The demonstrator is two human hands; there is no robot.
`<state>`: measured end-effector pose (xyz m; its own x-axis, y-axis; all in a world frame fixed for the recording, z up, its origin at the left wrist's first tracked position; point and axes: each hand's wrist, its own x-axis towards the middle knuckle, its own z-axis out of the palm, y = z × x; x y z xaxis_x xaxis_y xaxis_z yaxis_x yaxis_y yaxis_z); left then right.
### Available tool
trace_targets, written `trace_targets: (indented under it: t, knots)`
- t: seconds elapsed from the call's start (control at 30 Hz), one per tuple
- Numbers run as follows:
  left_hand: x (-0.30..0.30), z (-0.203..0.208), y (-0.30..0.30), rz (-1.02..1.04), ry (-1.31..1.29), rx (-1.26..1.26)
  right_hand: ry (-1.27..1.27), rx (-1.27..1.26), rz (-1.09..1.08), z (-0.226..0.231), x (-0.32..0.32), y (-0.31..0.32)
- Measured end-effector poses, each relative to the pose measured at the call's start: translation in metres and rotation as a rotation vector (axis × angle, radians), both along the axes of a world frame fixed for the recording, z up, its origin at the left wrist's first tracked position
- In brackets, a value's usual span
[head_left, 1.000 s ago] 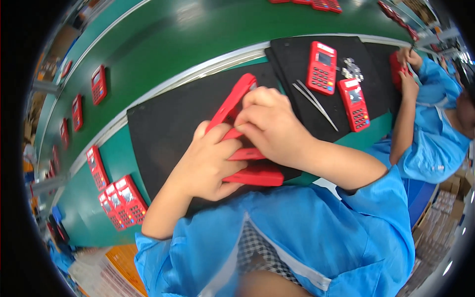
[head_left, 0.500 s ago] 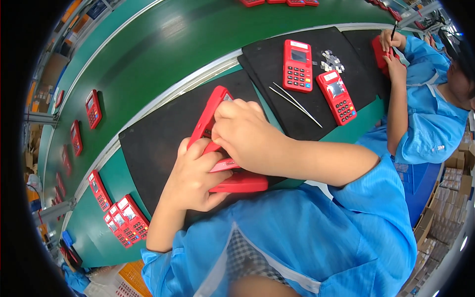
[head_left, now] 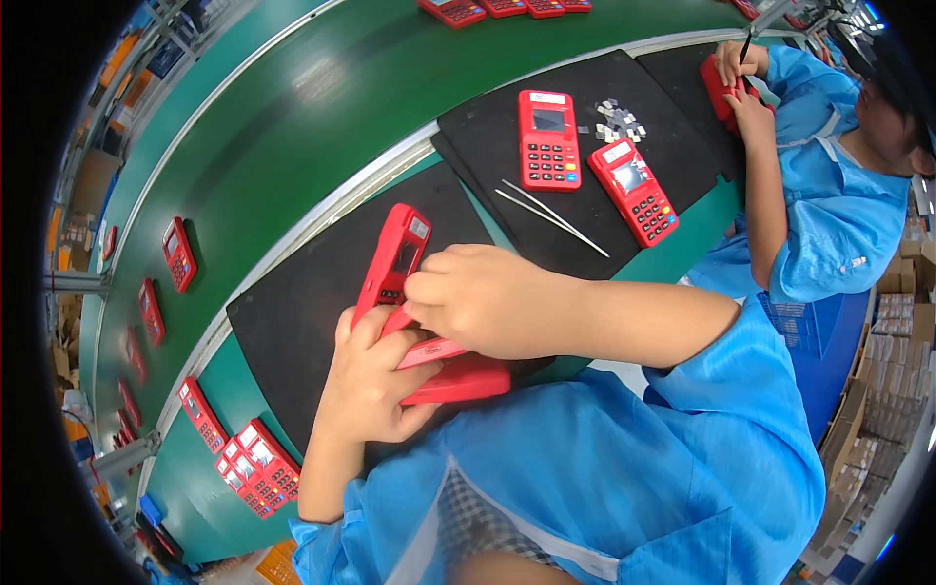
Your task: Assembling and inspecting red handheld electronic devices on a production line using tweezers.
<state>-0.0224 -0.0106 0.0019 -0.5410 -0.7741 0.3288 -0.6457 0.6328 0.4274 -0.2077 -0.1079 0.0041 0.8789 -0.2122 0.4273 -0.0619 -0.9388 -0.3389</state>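
My left hand is closed around a fanned stack of red card payment terminals above a black mat. One payment terminal stands tilted at the far end, its screen partly showing. Beneath it another terminal sticks out edge-on between the fingers, and a red terminal lies lowest, near my body. My right hand is closed at the stack, fingertips pressed against the terminals' near side; its own fingers hide exactly what they pinch.
On the right mat lie white tweezers, two red terminals and small pale pieces. More terminals sit at left. A green conveyor belt carries others. At right, a co-worker's hands work on a red terminal.
The view has shifted slightly. My right hand has slid down along the tilted terminal, so more of its front shows. My left hand keeps its hold on the stack.
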Motion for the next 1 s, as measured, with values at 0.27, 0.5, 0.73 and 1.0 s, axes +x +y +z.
trace_targets:
  t: [0.27,0.5,0.73,1.0]
  knots:
    - [-0.002,-0.002,-0.004,0.022,0.043,0.041,0.203,-0.234,-0.032,0.020,0.015,0.014]
    - [-0.001,0.000,0.000,0.047,-0.010,0.036,0.215,0.498,-1.200,0.033,-0.105,-0.139]
    - [-0.002,0.001,-0.002,0.047,0.009,0.038,0.297,0.285,-1.455,-0.007,-0.135,-0.178]
    - [-0.002,0.005,-0.001,0.049,0.009,0.021,0.458,0.066,-1.392,-0.010,-0.134,-0.195]
